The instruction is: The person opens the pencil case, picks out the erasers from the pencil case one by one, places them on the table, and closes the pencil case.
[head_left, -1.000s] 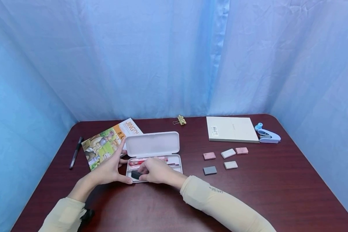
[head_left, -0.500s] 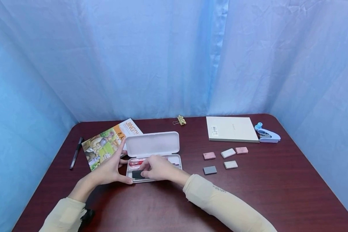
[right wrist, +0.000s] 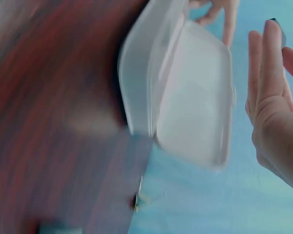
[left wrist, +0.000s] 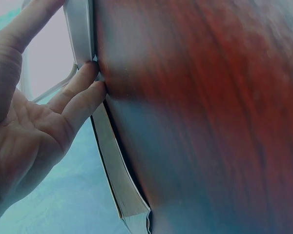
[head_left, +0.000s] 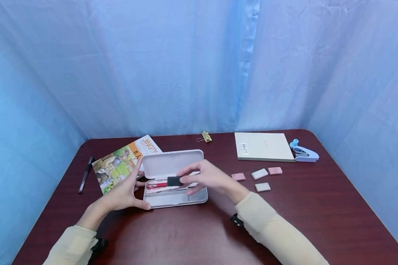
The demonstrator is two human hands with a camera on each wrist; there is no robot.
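A white pencil case lies open on the dark red table, its lid tilted back. Red pens lie in its rear slot. My left hand brackets the case's left end with straight fingers, thumb at the front corner. In the left wrist view, its fingertips touch the case's edge. My right hand pinches a dark grey eraser just above the case. The right wrist view shows the case and the eraser's tip over my fingers.
To the right of the case lie two pink erasers and two pale ones. A cream notebook, a blue stapler, a binder clip, an illustrated booklet and a black pen surround them.
My right hand has lifted the dark eraser out of the case's front compartment and moved it up and to the right. The left hand has stayed at the case's end.
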